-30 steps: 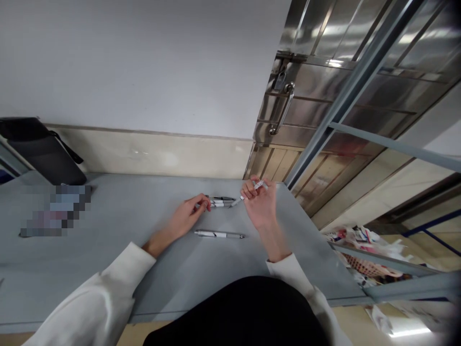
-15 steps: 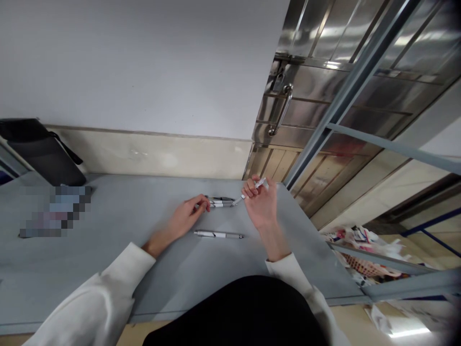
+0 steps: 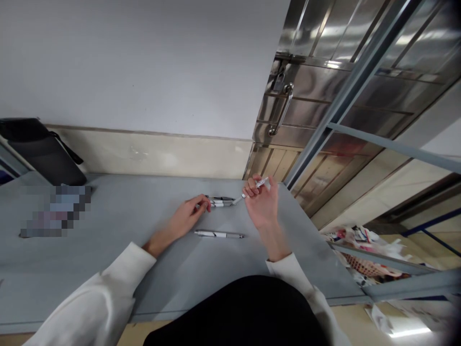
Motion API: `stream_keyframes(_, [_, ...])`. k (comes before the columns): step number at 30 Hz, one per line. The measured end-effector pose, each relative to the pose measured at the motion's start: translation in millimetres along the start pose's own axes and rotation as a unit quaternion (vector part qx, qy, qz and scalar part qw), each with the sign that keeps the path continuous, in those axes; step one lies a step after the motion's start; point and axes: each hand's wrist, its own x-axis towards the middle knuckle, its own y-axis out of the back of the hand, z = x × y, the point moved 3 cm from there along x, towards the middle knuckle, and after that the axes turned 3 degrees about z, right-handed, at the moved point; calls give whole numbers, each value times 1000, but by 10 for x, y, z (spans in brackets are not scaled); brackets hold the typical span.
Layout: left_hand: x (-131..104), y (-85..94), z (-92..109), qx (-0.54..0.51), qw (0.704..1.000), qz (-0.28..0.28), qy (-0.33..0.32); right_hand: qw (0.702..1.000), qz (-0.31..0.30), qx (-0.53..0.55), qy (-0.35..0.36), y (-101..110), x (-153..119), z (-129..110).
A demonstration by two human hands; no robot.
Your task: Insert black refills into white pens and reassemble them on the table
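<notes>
My right hand (image 3: 262, 204) is raised palm up, its fingers closed around a slim white-and-grey pen (image 3: 261, 182). That pen slants down to the left, its lower end close to the other pens. My left hand (image 3: 189, 215) rests on the table with fingers curled at the left ends of a small group of pens (image 3: 222, 203), white and grey with dark parts; its fingers hide those ends. Nearer my body, a single white-and-silver pen (image 3: 219, 234) lies by itself, roughly parallel to the group and touched by neither hand.
The grey table (image 3: 173, 283) meets a tiled wall (image 3: 162, 154) at the back. On the left are a black case (image 3: 46, 156) with a strap and a blurred-out flat item (image 3: 59, 211). A metal frame post (image 3: 324, 129) rises at the right; beyond it sit plastic bags and a basket (image 3: 370, 264).
My right hand and its pen have shifted very slightly to the right. The left hand and the lying pens look nearly the same.
</notes>
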Motion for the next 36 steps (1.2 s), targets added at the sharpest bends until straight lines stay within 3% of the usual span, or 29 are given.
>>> stream_keyframes(24, [0, -11, -1, 13, 1000, -13, 3, 999, 2, -29, 15, -34, -3, -1])
stream_keyframes(33, [13, -13, -29, -41, 999, 10, 2, 986, -39, -162, -5, 10, 34, 204])
stream_keyframes(36, [14, 1, -26, -91, 995, 40, -6, 944, -90, -317, 6, 42, 33, 297])
